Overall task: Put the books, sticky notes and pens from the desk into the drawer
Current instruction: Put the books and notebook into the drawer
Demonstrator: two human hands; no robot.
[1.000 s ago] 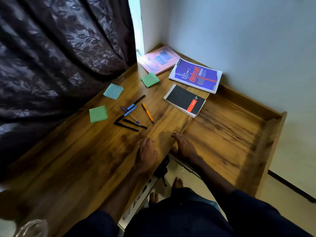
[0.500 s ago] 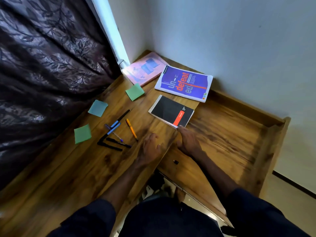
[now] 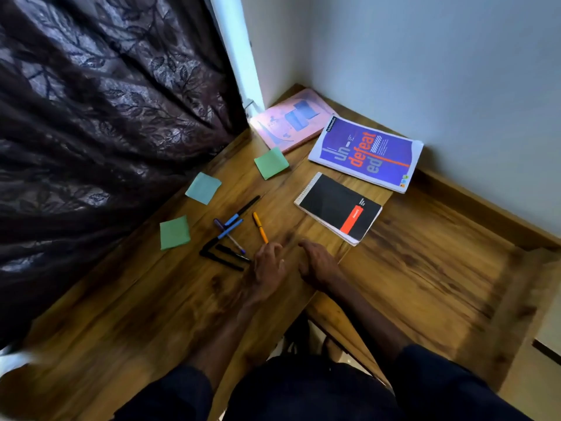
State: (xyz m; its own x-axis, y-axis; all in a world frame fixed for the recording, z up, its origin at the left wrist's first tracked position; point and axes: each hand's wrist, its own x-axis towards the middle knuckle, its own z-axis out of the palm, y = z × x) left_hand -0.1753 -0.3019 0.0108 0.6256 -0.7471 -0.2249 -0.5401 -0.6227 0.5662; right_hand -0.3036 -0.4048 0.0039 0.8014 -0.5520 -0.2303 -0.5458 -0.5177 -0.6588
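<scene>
- On the far corner of the desk (image 3: 121, 314), against the wall (image 3: 425, 56), a pink book (image 3: 291, 120) lay flat. A purple book (image 3: 364, 153) lay just beside it on the right, cover up.
- Black notebook (image 3: 337, 205): lay flat, nearer than the purple book, its near corner jutting past the desk edge over the drawer (image 3: 425, 268).
- Drawer: stood pulled open to the right of the desk, lower than its top.
- Three notes lay apart along the curtain (image 3: 91, 117) side: far green note (image 3: 271, 163) beside the pink book, blue note (image 3: 202, 188), near green note (image 3: 174, 232).
- Mid-desk cluster: blue pens (image 3: 231, 228), purple pen (image 3: 218, 223) crossing them, black pens (image 3: 221, 260) nearest. An orange pen (image 3: 260, 227) lay just to their right.
- Left hand (image 3: 270, 268): rested palm down on the desk, loosely bent, grasping nothing. Its fingertips (image 3: 271, 247) were at the orange pen's near end; contact could not be told.
- Right hand (image 3: 318, 265): rested beside the left at the desk edge, relaxed, grasping nothing.
</scene>
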